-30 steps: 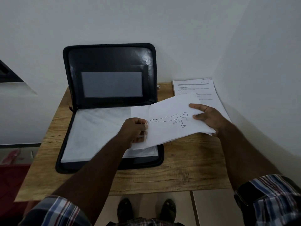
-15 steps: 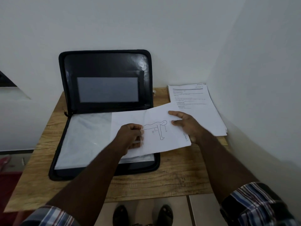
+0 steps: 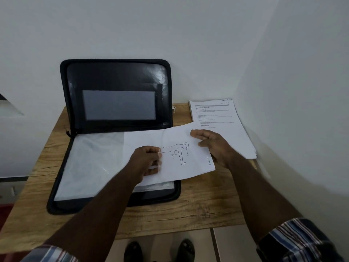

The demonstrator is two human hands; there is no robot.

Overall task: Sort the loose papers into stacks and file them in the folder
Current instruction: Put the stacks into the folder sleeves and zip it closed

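Observation:
A black zip folder (image 3: 56, 193) lies open on the wooden table (image 3: 198, 208), its lid leaning upright against the wall and a clear plastic sleeve (image 3: 90, 163) covering its flat half. A white sheet with a line drawing of a figure (image 3: 177, 156) hangs over the folder's right side. My left hand (image 3: 145, 161) pinches the sheet's left part together with the sleeve's edge. My right hand (image 3: 213, 144) holds the sheet's right edge, fingers on top. A stack of printed papers (image 3: 217, 118) lies at the table's back right.
White walls close in behind and to the right of the table. A small light object (image 3: 173, 110) sits by the folder's lid near the wall. My shoes (image 3: 158, 250) show on the tiled floor below the table's front edge.
Both hands have carried the drawn sheet leftward from above the paper stack to over the folder's right half. The sheet has turned slightly.

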